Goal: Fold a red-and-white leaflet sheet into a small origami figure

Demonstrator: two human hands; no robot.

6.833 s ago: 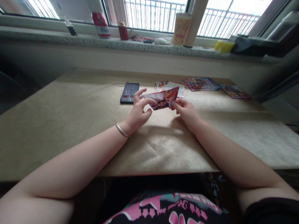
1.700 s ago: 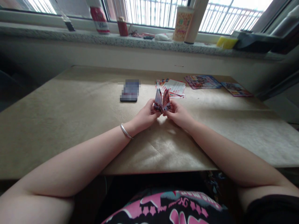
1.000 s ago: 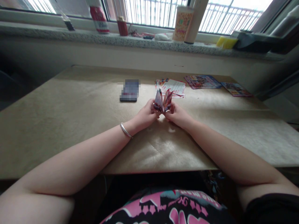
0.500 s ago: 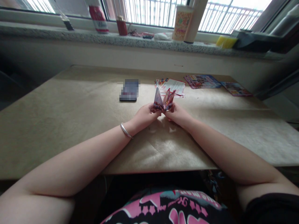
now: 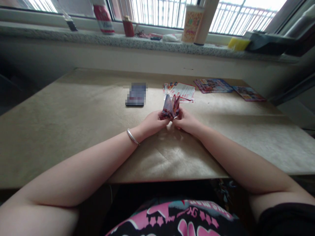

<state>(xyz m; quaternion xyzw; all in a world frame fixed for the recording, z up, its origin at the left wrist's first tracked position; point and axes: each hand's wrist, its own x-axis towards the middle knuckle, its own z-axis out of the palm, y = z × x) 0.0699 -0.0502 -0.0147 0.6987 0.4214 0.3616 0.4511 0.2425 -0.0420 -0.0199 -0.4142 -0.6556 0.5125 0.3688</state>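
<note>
Between my two hands is a folded piece of printed paper [image 5: 167,106], reddish and purple, with pointed flaps standing up. My left hand [image 5: 156,123], with a silver bangle on its wrist, pinches the paper's left side. The right side is gripped by my right hand [image 5: 187,120], thumb toward me. Some fingertips are hidden behind the paper. Just beyond it on the table [image 5: 86,131] lie several printed sheets [image 5: 182,90], white with red edges, partly covered by the raised points.
A dark, blurred-out flat object [image 5: 136,95] lies left of the sheets. Colourful printed leaflets [image 5: 214,86] and another small stack [image 5: 248,93] are at the back right. On the windowsill stand a red can [image 5: 103,19], a red bottle [image 5: 128,28], a patterned cup [image 5: 192,24] and a yellow item [image 5: 238,44].
The paper's upright points have turned and drawn closer together, the right-hand flaps shifting slightly left. Both hands keep hold of it in nearly the same place.
</note>
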